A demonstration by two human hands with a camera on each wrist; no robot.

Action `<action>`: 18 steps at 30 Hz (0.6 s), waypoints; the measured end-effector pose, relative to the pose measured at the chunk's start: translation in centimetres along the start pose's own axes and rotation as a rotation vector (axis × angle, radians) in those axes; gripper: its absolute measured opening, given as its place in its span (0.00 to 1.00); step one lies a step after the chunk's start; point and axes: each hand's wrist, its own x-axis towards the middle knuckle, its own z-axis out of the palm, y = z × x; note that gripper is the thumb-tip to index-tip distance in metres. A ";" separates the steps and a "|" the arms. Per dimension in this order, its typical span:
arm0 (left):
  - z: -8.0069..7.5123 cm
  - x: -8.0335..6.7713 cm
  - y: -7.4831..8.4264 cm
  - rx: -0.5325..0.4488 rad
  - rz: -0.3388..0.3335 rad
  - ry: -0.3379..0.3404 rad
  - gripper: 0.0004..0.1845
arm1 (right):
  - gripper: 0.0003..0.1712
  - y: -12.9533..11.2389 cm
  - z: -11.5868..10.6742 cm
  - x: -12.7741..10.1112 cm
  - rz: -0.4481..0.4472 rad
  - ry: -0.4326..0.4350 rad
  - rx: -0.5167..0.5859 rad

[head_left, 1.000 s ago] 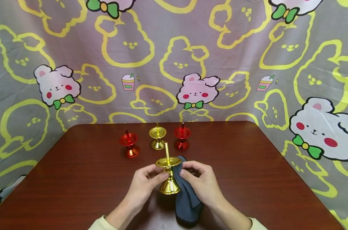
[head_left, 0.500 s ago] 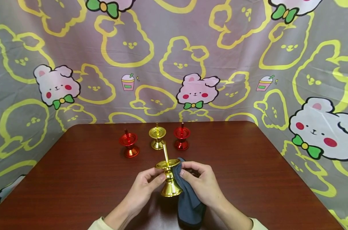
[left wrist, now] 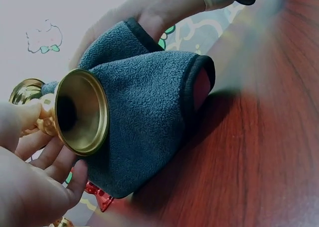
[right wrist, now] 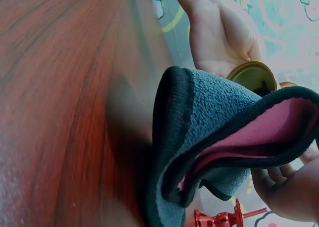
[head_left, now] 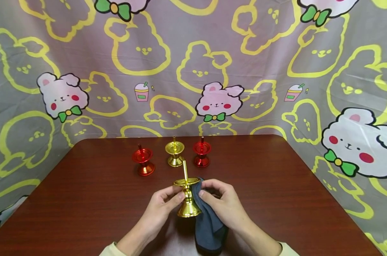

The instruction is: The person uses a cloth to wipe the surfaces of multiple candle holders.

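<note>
Wiping looks like the step in hand: the left hand (head_left: pixel 161 206) pinches the stem of a gold candle holder (head_left: pixel 187 197) between thumb and fingers, holding it upright just above the bench (head_left: pixel 84 199), while the right hand (head_left: pixel 223 204) grips a dark grey cloth (head_left: pixel 209 224) and presses it against the holder's right side, under the cup. From the left wrist, the holder's hollow base (left wrist: pixel 82 112) lies against the cloth, whose pink inner face shows from the right wrist. Beyond both hands stand a red holder (head_left: pixel 143 161), a second gold one (head_left: pixel 175 153) and another red one (head_left: pixel 202 154). I judge the next move calls for turning the holder in the left fingers so the cloth meets an unwiped face, with a firm pinch so it does not slip.
</note>
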 end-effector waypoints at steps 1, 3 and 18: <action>0.0 0.0 0.0 -0.005 -0.004 0.004 0.22 | 0.10 -0.1 -0.1 0.0 0.007 -0.008 -0.006; 0.0 0.1 0.0 -0.008 -0.010 0.004 0.22 | 0.11 -0.1 -0.2 0.0 0.012 -0.027 -0.031; 1.1 0.3 -0.1 0.026 -0.022 -0.031 0.19 | 0.10 0.4 -0.8 -0.2 0.009 0.037 -0.076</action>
